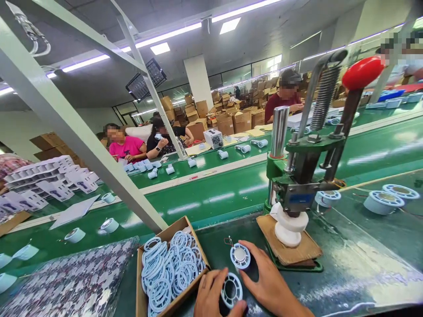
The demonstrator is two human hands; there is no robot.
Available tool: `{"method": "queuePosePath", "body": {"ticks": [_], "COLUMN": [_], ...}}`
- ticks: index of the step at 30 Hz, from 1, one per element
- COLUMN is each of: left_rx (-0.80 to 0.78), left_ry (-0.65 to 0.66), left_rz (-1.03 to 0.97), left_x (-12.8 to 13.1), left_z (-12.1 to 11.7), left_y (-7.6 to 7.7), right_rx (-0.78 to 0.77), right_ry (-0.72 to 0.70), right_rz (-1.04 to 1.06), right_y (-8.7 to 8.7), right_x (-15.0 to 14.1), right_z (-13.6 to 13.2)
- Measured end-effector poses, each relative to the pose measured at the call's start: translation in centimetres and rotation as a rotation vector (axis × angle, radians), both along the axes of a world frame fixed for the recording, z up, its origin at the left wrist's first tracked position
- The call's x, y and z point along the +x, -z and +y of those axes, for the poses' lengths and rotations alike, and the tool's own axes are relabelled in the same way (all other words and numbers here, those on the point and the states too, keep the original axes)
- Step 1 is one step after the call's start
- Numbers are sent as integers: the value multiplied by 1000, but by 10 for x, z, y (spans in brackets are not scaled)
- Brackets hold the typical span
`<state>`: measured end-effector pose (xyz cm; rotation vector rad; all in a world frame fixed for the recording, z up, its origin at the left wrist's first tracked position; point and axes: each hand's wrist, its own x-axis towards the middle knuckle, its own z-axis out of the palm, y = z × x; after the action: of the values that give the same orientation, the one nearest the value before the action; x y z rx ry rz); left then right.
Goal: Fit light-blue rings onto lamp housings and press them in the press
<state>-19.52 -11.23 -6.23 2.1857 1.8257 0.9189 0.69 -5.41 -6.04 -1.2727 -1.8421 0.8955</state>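
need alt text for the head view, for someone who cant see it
Two hands, left hand and right hand, hold a round pale-blue ring part at a green workbench, beside a cardboard box of rings and a hand press.

Green bench point(363, 264) w/ press point(297, 193), ring box point(170, 273)

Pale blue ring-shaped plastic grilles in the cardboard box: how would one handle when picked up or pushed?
The pale blue ring-shaped plastic grilles look thin and open-slotted, so probably light and slightly flexible. They lie jumbled and overlapping in the brown cardboard box, so one may snag a neighbour. Flat, so likelier to slide than roll.
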Motion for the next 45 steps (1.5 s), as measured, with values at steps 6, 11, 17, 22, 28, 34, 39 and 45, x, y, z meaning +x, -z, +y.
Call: {"method": "queuePosePath", "body": {"ticks": [6, 11, 17, 22, 28, 34, 39, 45], "left_rx": [93, 18, -56, -80, -136, -208, -244, -322], "left_ry": [-175, -206, -174, -172, -90, -120, -155, -100], "left_rz": [-172, -230, -189, -256, -352, -509, -599, -675], "left_x": [46, 63, 66, 66, 53, 53, 53, 45], "left_z": [28, 36, 37, 34, 28, 31, 34, 36], "left_y": [-20, -38, -61, -48, -28, -35, -31, -31], "right_rx": [7, 12, -52, -105, -147, -172, -173, -201], "right_ry": [-134, -166, -159, -148, -122, -166, -191, -242], "right_rz": [43, 36, 69, 170, 263, 262, 249, 219], "right_y": [-6, -6, -9, -11, -21, -19, -18, -24], "right_x": [11, 14, 12, 12, 14, 16, 20, 26], "right_z": [-3, -2, 0, 0, 2, 3, 3, 3]}}
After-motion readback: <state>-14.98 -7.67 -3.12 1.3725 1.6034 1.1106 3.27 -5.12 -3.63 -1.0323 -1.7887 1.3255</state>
